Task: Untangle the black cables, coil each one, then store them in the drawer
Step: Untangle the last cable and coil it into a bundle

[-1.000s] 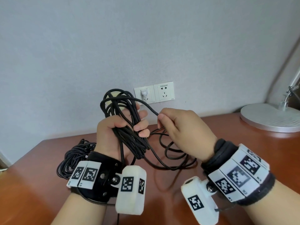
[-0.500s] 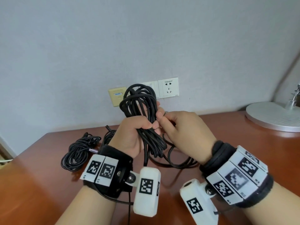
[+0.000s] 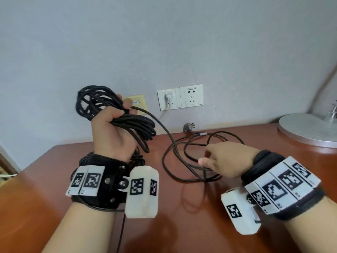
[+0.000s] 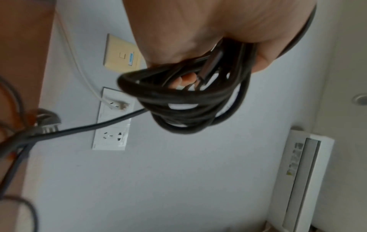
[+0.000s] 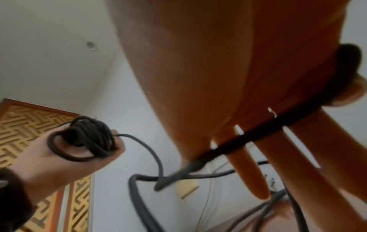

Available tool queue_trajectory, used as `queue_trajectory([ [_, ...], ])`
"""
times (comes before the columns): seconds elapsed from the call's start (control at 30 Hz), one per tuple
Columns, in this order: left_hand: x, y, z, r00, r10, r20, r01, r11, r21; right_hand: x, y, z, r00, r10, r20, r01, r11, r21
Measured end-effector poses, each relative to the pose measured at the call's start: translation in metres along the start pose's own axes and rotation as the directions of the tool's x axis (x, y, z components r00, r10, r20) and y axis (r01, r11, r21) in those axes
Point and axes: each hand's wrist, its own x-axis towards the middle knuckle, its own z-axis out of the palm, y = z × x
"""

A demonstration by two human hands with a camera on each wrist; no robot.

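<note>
Black cable bundle: a coil of black cable (image 3: 116, 114) sits in the left hand (image 3: 111, 132), raised above the desk (image 3: 182, 216) in front of the wall; loops stick out above the fist and hang below it on the thumb side.
Left hand: fingers are clenched round the coil, thumb on top; the left wrist view shows the loops passing through the closed palm.
Loose strand: one strand (image 3: 164, 128) leaves the fist and drops down to the right to the desk, where it joins slack loops (image 3: 191, 157) lying flat on the wood.
Right hand: the right hand (image 3: 226, 159) is low over those slack loops, palm down; the right wrist view shows a strand running across the underside of the fingers (image 5: 246, 171), which are extended and only lightly bent, so a grip is not clear.
Second coil: another coiled black cable (image 3: 85, 157) lies on the desk behind the left wrist, mostly hidden.
Wall: white sockets (image 3: 180, 96) with a white plug in the left one, and a beige plate (image 3: 138, 103) beside them.
Lamp base: a round grey lamp base (image 3: 308, 128) stands on the far right of the desk.
Grey plug: a grey plug (image 3: 188, 127) rests at the back edge of the desk.
</note>
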Motion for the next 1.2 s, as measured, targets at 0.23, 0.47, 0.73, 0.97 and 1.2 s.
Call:
queue_trajectory([
  [0.23, 0.003, 0.012, -0.006, 0.999, 0.020, 0.047, -0.018, 0.999, -0.029, -0.006, -0.002, -0.014, 0.992, -0.123, -0.026, 0.126, 0.969, 0.214],
  [0.47, -0.008, -0.015, 0.007, 0.946, -0.181, 0.267, 0.184, 0.983, 0.014, -0.009, -0.030, -0.004, 0.976, -0.069, -0.208, 0.140, 0.926, 0.351],
  [0.73, -0.014, -0.030, 0.014, 0.911, -0.251, 0.328, 0.251, 0.967, 0.043, 0.012, -0.056, 0.022, 0.936, -0.010, -0.352, 0.278, 0.634, 0.721],
  [0.97, -0.018, -0.029, 0.018, 0.862, -0.279, 0.423, 0.320, 0.947, -0.026, 0.011, -0.051, 0.015, 0.883, 0.067, -0.464, 0.358, 0.542, 0.760],
  [1.2, -0.013, -0.027, 0.010, 0.948, -0.215, 0.234, 0.183, 0.971, 0.152, 0.007, -0.061, 0.017, 0.791, 0.099, -0.603, 0.450, 0.575, 0.684],
])
